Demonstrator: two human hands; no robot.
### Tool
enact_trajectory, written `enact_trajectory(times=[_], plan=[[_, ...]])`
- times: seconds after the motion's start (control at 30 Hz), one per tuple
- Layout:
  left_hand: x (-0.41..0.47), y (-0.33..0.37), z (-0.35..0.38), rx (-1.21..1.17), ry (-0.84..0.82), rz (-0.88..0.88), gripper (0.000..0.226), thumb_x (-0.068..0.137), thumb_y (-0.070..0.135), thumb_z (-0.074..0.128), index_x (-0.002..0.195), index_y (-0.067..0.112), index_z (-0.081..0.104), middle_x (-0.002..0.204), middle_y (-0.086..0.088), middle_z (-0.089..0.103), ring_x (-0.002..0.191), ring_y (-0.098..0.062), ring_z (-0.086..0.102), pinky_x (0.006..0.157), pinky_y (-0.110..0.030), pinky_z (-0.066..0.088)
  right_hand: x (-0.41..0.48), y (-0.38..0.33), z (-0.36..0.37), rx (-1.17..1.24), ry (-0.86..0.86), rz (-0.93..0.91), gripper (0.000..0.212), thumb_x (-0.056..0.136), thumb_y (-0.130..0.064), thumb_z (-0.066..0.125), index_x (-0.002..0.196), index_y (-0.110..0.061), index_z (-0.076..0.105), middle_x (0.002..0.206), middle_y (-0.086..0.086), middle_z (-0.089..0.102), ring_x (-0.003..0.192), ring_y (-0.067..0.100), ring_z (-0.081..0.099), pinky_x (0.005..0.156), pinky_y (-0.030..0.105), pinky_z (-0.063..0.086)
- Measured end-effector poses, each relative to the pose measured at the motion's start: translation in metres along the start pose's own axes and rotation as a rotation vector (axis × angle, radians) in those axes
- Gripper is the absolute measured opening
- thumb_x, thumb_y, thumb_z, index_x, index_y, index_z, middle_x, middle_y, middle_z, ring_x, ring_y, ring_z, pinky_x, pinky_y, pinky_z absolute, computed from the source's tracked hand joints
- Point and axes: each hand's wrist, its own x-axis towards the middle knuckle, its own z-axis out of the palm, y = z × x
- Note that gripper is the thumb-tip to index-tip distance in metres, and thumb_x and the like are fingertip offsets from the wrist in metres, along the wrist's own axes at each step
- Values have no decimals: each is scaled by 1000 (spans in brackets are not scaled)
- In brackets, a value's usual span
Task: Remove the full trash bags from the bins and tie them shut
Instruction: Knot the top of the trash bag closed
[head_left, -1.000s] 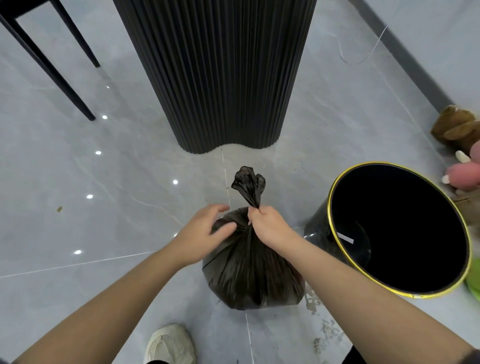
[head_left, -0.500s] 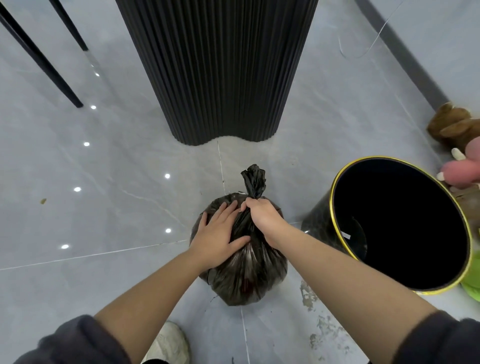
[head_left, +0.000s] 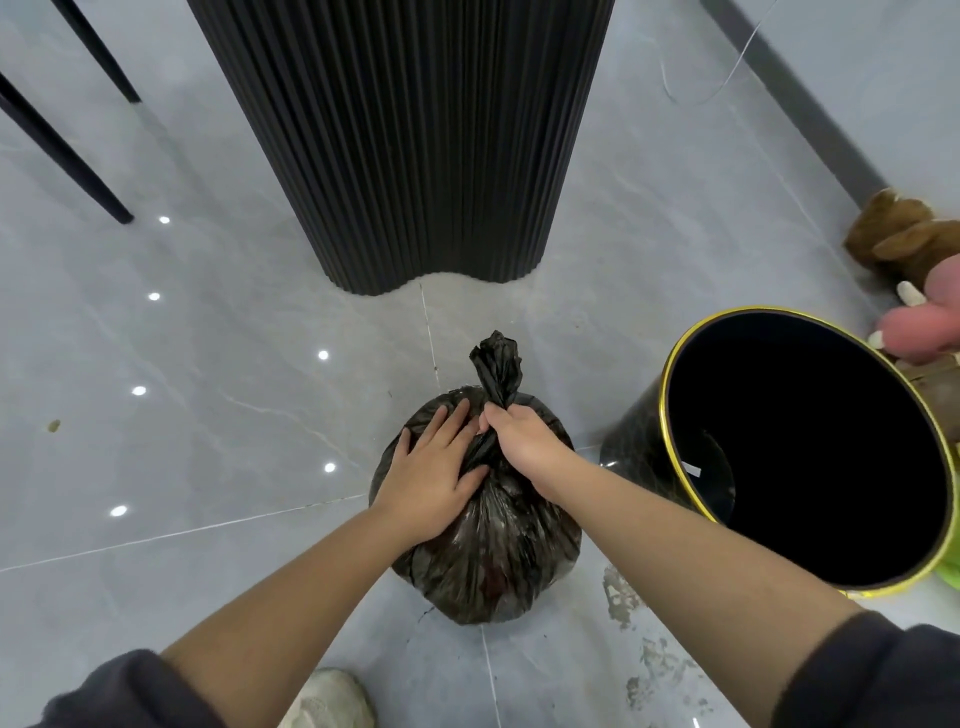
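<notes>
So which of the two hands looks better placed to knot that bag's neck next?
Probably the left hand. It lies flat and open on the black trash bag, so it could work the loose tail. The right hand is closed around the gathered neck, and letting go might allow it to loosen.

left hand (head_left: 434, 467): flat, fingers spread | right hand (head_left: 524, 441): fisted, gripping

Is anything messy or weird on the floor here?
Yes. Grey-brown smears stain the tiles just right of the trash bag, like something leaked or got scuffed. A small brownish speck sits alone far left. The bin stands empty.
</notes>
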Motion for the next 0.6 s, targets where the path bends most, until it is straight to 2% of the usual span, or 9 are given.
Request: enact_trajectory(times=[0.13, 0.2, 0.3, 0.4, 0.47, 0.53, 0.6], plan=[[2, -9, -18, -38, 63, 9, 47, 98, 39, 38, 144, 36, 32, 156, 11, 23, 145, -14, 17, 116, -48, 15, -7, -11, -10, -104, -33, -115, 36, 97, -29, 41, 67, -18, 58, 79, 0, 57, 80, 16, 54, 69, 25, 39], [5, -15, -29, -62, 162, -60, 44, 93, 39, 51, 136, 29, 48, 147, 5, 42, 137, -17, 35, 112, -47, 24, -12, -17, -13, -204, -14, -209, 38, 97, -30, 41, 65, -21, 58, 69, -3, 55, 77, 19, 56, 73, 30, 41], [-1, -13, -41, -47, 351, -107, 40, 82, 32, 67, 119, 20, 60, 119, -1, 57, 111, -22, 52, 91, -39, 40, -19, -25, -16, -265, 23, -286, 37, 99, -28, 39, 68, -19, 57, 56, -4, 44, 60, 16, 48, 63, 32, 37], [-18, -3, -40, -8, 484, -73, 32, 83, 31, 62, 112, 17, 61, 103, -2, 58, 96, -24, 57, 77, -35, 43, -25, -29, -16, -322, 73, -297, 38, 98, -28, 39, 66, -23, 57, 61, -5, 46, 70, 19, 52, 72, 33, 41], [-29, 3, -38, -38, 467, -48, 45, 87, 46, 47, 121, 19, 58, 110, 1, 58, 102, -22, 56, 81, -36, 44, -31, -30, -15, -329, 95, -280, 36, 98, -27, 40, 70, -19, 62, 68, 1, 56, 78, 23, 57, 78, 34, 44], [-35, 3, -35, -36, 359, -25, 67, 83, 64, 37, 137, 25, 45, 130, 5, 49, 120, -17, 46, 95, -37, 39, -38, -32, -16, -362, 114, -282, 34, 98, -26, 42, 80, -13, 67, 74, 5, 62, 77, 21, 59, 71, 29, 45], [-36, 0, -32, 53, 271, 8, 79, 79, 69, 41, 146, 28, 30, 145, 6, 36, 135, -16, 33, 107, -41, 32, -45, -36, -18, -402, 139, -328, 31, 97, -24, 42, 76, -19, 65, 69, -2, 58, 70, 17, 56, 63, 25, 42]])
